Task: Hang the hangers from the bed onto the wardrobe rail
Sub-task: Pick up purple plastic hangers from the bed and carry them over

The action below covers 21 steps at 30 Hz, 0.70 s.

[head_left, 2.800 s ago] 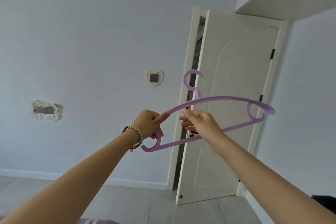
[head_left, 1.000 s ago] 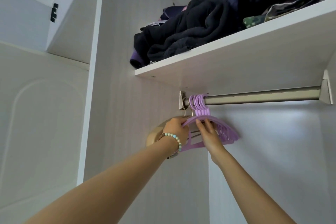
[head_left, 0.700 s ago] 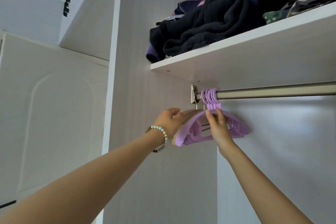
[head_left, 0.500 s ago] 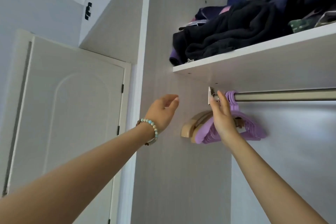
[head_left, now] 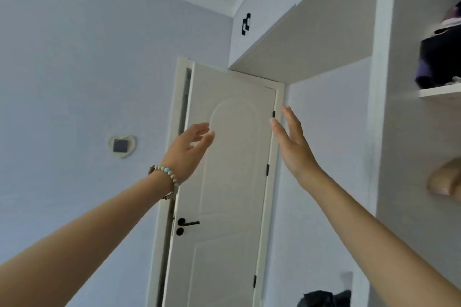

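Both of my hands are raised in front of the white room door and hold nothing. My left hand point(head_left: 187, 151), with a bead bracelet on its wrist, has its fingers loosely spread. My right hand point(head_left: 294, 143) is flat with fingers extended, palm turned left. The wardrobe's white side panel point(head_left: 381, 107) stands at the right. Only the rounded end of a wooden hanger point(head_left: 445, 179) shows at the right edge. The rail and the purple hangers are out of view.
The white door point(head_left: 224, 194) with a black handle stands slightly ajar straight ahead. Dark folded clothes point(head_left: 439, 60) lie on the wardrobe shelf at top right. A heart-shaped wall plate point(head_left: 121, 145) is on the left wall. A dark object point(head_left: 324, 299) shows at the bottom.
Both hands let go of the purple hangers on the rail and drew back. The view swung left from the wardrobe interior toward the door.
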Available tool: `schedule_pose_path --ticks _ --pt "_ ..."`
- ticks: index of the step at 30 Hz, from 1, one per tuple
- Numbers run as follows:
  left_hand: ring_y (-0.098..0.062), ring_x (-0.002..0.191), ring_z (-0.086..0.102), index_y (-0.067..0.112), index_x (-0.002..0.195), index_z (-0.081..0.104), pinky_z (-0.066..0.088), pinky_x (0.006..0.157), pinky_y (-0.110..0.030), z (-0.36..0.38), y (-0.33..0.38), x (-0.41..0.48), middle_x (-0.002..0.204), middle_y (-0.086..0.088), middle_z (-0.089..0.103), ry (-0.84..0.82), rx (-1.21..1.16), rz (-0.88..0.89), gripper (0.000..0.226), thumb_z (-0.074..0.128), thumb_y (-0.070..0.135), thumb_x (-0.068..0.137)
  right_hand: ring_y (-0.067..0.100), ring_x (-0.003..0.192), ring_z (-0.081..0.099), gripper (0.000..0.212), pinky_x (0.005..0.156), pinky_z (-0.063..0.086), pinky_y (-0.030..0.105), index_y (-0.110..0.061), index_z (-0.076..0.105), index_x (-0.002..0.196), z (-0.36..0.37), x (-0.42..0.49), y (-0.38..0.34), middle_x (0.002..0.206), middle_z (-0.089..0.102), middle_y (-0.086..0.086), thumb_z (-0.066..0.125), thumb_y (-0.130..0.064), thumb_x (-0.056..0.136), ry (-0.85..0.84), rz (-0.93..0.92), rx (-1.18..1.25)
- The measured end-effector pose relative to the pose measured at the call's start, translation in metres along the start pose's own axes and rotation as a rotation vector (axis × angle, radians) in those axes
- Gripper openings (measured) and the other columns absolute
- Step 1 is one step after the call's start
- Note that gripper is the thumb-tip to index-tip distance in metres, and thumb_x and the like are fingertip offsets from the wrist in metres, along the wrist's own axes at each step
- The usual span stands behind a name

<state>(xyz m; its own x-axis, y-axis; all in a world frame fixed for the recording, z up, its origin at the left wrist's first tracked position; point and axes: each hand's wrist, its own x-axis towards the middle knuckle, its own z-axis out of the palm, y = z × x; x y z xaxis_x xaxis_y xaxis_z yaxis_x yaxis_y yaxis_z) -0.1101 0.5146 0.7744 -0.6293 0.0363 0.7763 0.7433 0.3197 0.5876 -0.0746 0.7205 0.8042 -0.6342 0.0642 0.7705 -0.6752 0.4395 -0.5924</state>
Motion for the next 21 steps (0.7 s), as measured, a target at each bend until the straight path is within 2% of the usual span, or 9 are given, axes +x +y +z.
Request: schedule_pose_path --ticks 6,8,11,17,21 --pt "-0.009 0.123 0.047 0.024 0.135 0.043 0.037 0.106 -0.032 -0.169 -0.118 -0.071 0.134 0.009 0.049 0.087 0.230 -0.239 0.053 0.044 0.050 0.089 -0.003 0.142 0.006 0.059 0.109 0.009 0.019 -0.035 0.016 0.148 0.202 -0.025 -0.006 0.156 0.005 -0.020 0.041 -0.045 0.095 -0.290 0.051 0.076" --pt "-0.008 0.123 0.047 0.025 0.136 0.043 0.037 0.106 -0.032 -0.220 -0.153 -0.102 0.136 0.010 0.048 0.108 0.291 -0.322 0.059 0.043 0.055 0.085 -0.004 0.142 0.006 0.062 0.112 0.010 0.021 -0.036 0.017 0.148 0.269 -0.044 -0.008 0.156 0.005 -0.022 0.044 -0.047 0.093 -0.385 0.082 0.121" --pt "-0.007 0.122 0.046 0.026 0.136 0.042 0.037 0.105 -0.029 -0.289 -0.203 -0.154 0.136 0.009 0.048 0.150 0.350 -0.449 0.055 0.047 0.050 0.088 -0.005 0.141 0.003 0.067 0.114 0.010 0.026 -0.038 0.014 0.148 0.367 -0.082 -0.010 0.155 0.001 -0.025 0.045 -0.052 0.091 -0.547 0.105 0.136" --pt "-0.011 0.127 0.044 0.022 0.139 0.038 0.034 0.105 -0.029 -0.398 -0.284 -0.281 0.140 0.006 0.046 0.156 0.538 -0.729 0.057 0.046 0.050 0.089 -0.002 0.143 0.002 0.068 0.111 0.010 0.023 -0.034 0.014 0.149 0.538 -0.191 -0.003 0.157 0.001 -0.020 0.048 -0.048 0.092 -0.804 0.189 0.165" --pt "-0.018 0.123 0.050 0.017 0.140 0.037 0.037 0.104 -0.031 -0.447 -0.325 -0.377 0.140 -0.003 0.047 0.164 0.601 -0.927 0.059 0.047 0.047 0.090 0.003 0.145 0.002 0.069 0.117 0.010 0.029 -0.033 0.015 0.148 0.619 -0.281 0.011 0.158 0.001 -0.016 0.050 -0.047 0.091 -0.960 0.216 0.128"
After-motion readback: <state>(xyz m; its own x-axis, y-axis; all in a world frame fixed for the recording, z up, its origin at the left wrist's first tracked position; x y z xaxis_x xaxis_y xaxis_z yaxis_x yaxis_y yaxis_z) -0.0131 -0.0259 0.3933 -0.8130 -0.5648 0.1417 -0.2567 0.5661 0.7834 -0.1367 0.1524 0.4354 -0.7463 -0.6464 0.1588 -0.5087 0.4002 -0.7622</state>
